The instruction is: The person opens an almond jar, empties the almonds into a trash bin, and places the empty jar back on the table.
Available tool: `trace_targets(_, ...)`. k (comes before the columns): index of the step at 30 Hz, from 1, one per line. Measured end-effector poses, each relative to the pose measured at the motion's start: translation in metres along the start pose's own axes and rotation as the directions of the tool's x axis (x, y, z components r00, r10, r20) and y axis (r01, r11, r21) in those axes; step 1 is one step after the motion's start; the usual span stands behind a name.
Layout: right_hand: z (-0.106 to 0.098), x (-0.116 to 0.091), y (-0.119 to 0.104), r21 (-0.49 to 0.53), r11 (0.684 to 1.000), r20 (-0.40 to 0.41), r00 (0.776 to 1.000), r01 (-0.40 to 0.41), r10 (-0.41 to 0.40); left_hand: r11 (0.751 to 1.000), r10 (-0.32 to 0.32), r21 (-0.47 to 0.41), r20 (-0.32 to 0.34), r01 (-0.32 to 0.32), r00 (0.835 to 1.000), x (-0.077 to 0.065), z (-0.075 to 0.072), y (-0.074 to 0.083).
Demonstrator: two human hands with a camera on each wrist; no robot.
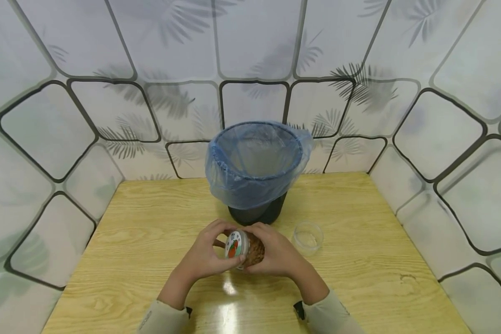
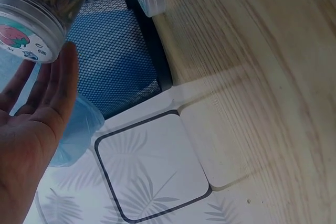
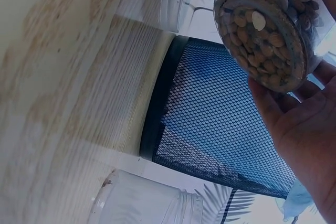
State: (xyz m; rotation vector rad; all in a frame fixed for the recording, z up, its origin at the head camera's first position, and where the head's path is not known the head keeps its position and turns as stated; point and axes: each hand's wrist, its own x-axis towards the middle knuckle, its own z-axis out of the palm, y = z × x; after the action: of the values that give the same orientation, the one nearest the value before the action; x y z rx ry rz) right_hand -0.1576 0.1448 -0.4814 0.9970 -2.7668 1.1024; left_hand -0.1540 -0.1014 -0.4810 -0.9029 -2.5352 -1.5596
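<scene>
A clear jar of almonds (image 1: 256,250) is held between my two hands, tilted with its lid toward the left. My left hand (image 1: 210,253) grips the lid (image 1: 234,246), which has a white label with a red fruit picture; the thumb lies at its near edge. My right hand (image 1: 275,250) holds the body of the jar around its base end. In the right wrist view, almonds (image 3: 262,43) show through the jar's bottom, and my right fingers (image 3: 265,100) curve under it. The left wrist view has my left fingertips (image 2: 67,59) right at the lid's rim.
Just behind the hands stands a black mesh wastebasket (image 1: 256,214), lined with a blue plastic bag (image 1: 250,192) folded over its rim. To the right is a clear, uncovered jar (image 1: 308,237) on the wooden table (image 1: 150,232). Patterned walls (image 1: 183,111) enclose the back and sides.
</scene>
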Motion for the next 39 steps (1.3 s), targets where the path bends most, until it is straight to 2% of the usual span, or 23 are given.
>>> trace_targets(6,-0.0005,-0.0006,0.0022,-0.02,1.0,-0.008,1.0,-0.01,0.01,0.995,0.04,0.091,0.025,-0.042,0.999,-0.0001,0.0004,0.0007)
trace_targets(14,-0.0011,-0.0008,0.0044,-0.036,0.999,-0.022,0.999,-0.027,0.027,0.989,0.109,0.088,0.073,-0.115,0.991,0.0018,-0.001,0.0042)
trace_targets(20,-0.0017,-0.0005,0.0047,-0.026,0.999,-0.019,0.999,-0.035,0.035,0.99,0.104,0.082,0.093,-0.112,0.99,0.0034,-0.001,0.0044)
trace_targets(28,-0.0006,-0.0019,0.0036,-0.035,0.999,-0.03,1.0,-0.002,0.001,0.993,0.094,0.062,0.092,-0.099,0.991,0.0033,-0.0009,0.0045)
trace_targets(39,0.0019,-0.003,0.005,-0.005,1.0,-0.012,1.0,-0.028,0.028,0.996,0.078,0.032,0.091,-0.081,0.993,0.002,-0.0005,0.0018)
